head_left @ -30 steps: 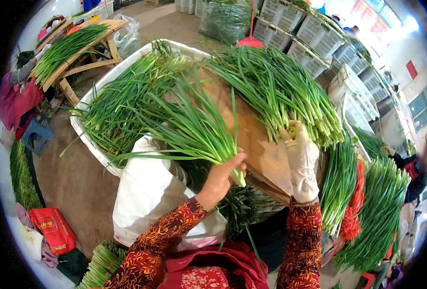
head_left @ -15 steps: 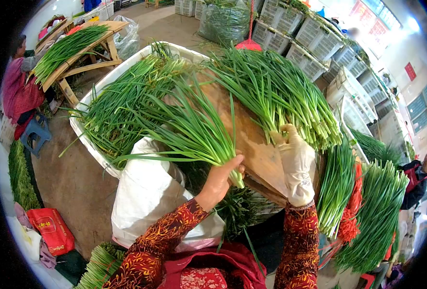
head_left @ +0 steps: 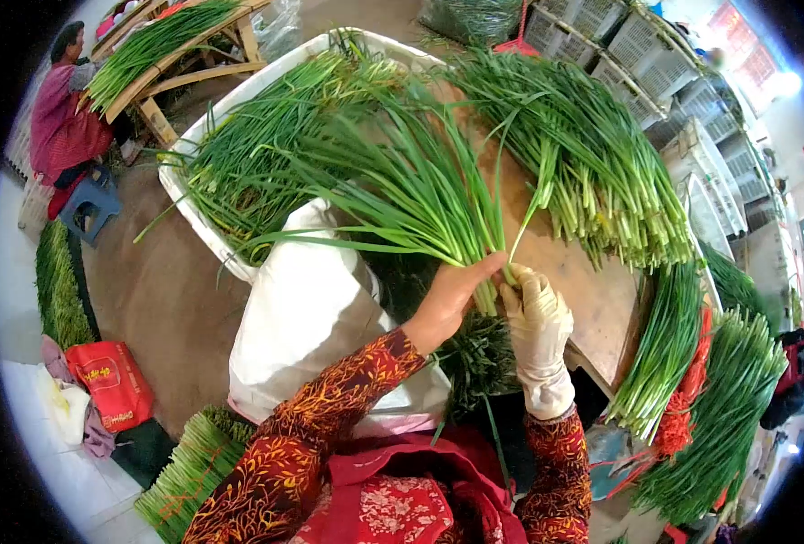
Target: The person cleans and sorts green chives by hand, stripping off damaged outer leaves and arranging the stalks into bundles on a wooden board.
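A single wide, round-edged view from a camera on the person's head, looking forward and steeply down. The left hand (head_left: 452, 299) and right hand (head_left: 538, 331) are close, just right of centre. The worktop (head_left: 592, 313) lies slightly beyond; crates (head_left: 658, 65) are farther off at upper right. Black fills the frame's corners.

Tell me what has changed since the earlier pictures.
The gloved right hand has moved from the large pile toward the left hand, and now meets the held bunch's cut ends with a loose stalk at its fingers. The left hand still grips that bunch; the pile stays on the board.
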Available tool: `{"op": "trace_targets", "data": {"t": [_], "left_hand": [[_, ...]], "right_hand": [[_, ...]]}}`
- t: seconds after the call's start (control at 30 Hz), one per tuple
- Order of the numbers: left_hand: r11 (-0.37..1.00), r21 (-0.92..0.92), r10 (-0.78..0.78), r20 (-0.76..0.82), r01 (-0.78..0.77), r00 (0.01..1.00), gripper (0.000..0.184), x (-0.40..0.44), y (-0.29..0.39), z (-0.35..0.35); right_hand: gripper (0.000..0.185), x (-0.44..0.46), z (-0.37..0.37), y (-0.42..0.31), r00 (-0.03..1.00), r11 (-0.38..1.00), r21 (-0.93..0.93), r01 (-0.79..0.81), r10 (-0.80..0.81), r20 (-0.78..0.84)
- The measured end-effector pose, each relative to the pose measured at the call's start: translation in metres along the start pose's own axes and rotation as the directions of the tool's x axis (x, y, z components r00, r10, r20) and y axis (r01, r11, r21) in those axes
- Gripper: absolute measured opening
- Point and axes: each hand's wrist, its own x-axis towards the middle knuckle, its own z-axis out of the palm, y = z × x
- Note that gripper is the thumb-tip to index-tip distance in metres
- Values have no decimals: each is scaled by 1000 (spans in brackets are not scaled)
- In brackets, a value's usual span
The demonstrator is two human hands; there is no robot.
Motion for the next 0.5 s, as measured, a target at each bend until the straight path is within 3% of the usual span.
{"op": "trace_targets", "data": {"t": [0.13,0.2,0.23,0.33,0.4,0.5], "left_hand": [[978,-72,-199,-40,196,979,22,-3,1,-10],[969,-115,-214,45,218,976,25,-6,3,-16],[974,-110,-192,52,197,980,30,-6,3,-15],[965,-131,-212,119,227,970,34,-10,10,-17],[961,-137,-224,118,239,967,34,-10,8,-20],[961,-120,-236,110,249,965,33,-9,5,-23]], "right_hand": [[20,-18,4,-4,995,971,221,-97,93,29],[19,-22,3,-2,905,717,552,-426,324,277],[21,-24,4,4,829,578,594,-559,367,423],[21,-18,-3,8,738,275,695,-664,388,552],[26,-10,-5,11,728,193,722,-664,386,566],[23,2,-10,6,724,237,701,-672,407,557]]}}
